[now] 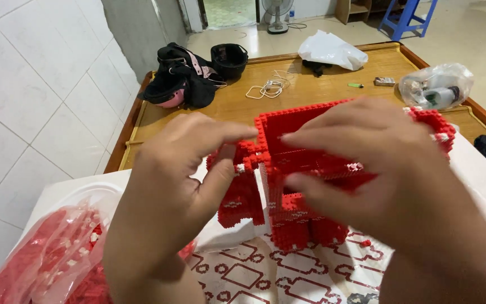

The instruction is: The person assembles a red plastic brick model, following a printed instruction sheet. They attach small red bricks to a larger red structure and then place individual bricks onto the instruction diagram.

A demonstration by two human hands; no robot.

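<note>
a: where's the red brick model (305,169)?

b: held up between both hands, above the near edge of the bench (479,163) and its red-and-white patterned sheet (265,276). its long axis runs left to right.

a: and the hands?

b: right hand (400,191) wraps the wide open-topped box part, fingers closed on it. left hand (170,191) pinches the small piece at the model's left end, narrow grip. the left is nearer that end.

a: around it?

b: bag of red bricks (52,264) at the near left corner; wooden platform (310,90) beyond.

Soft, even daylight (from the far doorway); hands slightly motion-blurred, edges distorted.
</note>
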